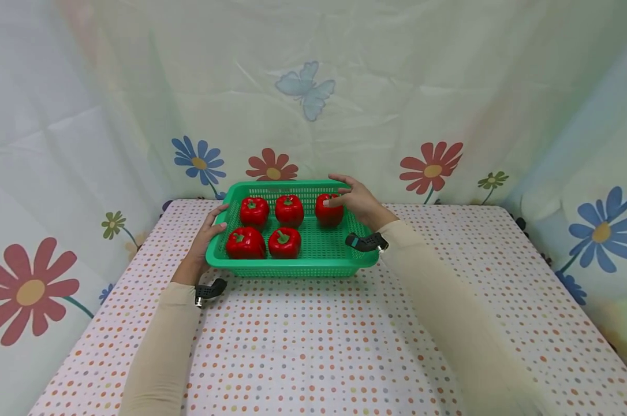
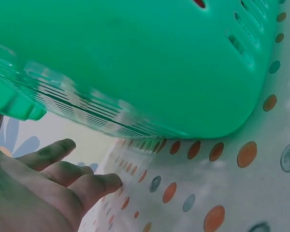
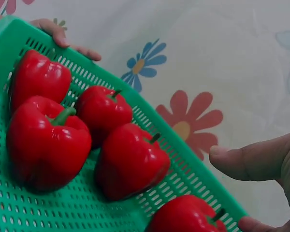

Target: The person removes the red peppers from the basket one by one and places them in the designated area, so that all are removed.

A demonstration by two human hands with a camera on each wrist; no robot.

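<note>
A green plastic basket holds several red bell peppers, one of them at the front with a green stem. My left hand rests on the basket's left rim, thumb and forefinger at its edge. Its other fingers stretch loosely below the rim in the left wrist view. Over the right side, my right hand has its fingers spread above the rear right pepper. The right wrist view shows that pepper low in the basket, beside an outstretched digit of the right hand.
The basket sits toward the back of a table with a dotted cloth. Behind it hangs a flowered curtain, close to the table's rear edge. More curtain encloses both sides.
</note>
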